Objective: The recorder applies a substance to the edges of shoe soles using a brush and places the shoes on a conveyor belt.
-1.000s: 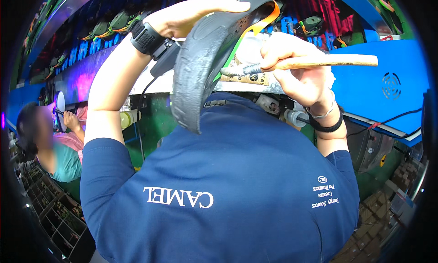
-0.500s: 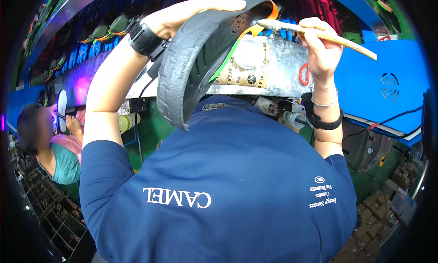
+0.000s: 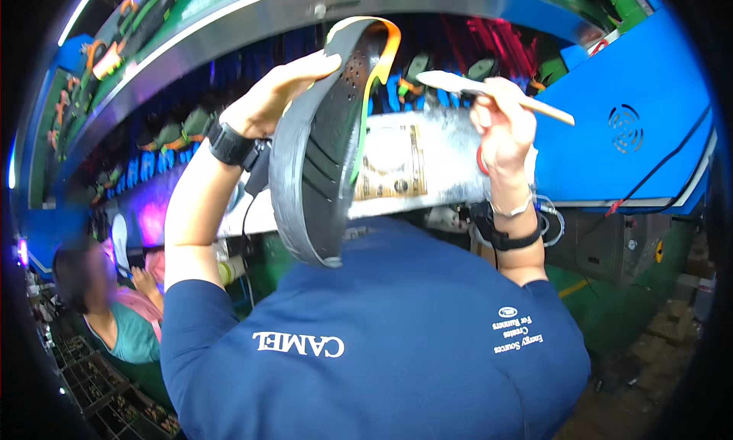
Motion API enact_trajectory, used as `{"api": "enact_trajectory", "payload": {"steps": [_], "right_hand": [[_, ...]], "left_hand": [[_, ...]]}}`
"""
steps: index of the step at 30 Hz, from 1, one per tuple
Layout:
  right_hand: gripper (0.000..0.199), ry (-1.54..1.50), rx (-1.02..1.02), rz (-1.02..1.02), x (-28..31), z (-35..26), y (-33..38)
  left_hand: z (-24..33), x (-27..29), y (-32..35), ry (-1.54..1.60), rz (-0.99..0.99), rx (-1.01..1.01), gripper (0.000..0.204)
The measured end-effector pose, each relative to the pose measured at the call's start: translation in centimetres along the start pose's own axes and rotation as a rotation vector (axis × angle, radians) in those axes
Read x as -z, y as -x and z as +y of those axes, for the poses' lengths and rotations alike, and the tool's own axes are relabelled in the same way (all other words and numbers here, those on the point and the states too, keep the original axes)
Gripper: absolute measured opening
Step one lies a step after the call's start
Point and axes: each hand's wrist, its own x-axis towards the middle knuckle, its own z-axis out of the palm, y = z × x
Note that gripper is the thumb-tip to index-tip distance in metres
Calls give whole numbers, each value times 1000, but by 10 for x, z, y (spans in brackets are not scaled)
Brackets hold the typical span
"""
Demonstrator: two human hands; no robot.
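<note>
My left hand [image 3: 276, 92] is closed round the edge of a black shoe [image 3: 294, 184] with orange and green trim, its fingers partly hidden. The shoe stands almost upright in front of my chest, its perforated end uppermost. Between the fingers and thumb of my right hand [image 3: 508, 127] is a brush [image 3: 546, 110] with a light wooden handle. Its pale tip points left toward the orange rim, with a gap between them.
Behind the shoe runs a metal worktop [image 3: 450, 146] with a brown printed sheet [image 3: 408, 161]. A conveyor with several shoes [image 3: 179, 131] passes beyond. A blue machine housing [image 3: 580, 157] stands at the right. At the left sits another person [image 3: 130, 329].
The brush tip has come away from the inside of the shoe near the orange rim. The shoe appears lower and more upright, while the whole view has shifted.
</note>
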Motion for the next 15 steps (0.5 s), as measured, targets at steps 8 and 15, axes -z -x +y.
{"api": "enact_trajectory", "payload": {"steps": [8, 15], "right_hand": [[14, -49, 97, 253, 54, -45, 11], [14, -133, 111, 314, 92, -52, 19]], "left_hand": [[138, -14, -69, -297, 241, -953, 62], [156, -10, -142, -936, 1177, -1181, 84]]}}
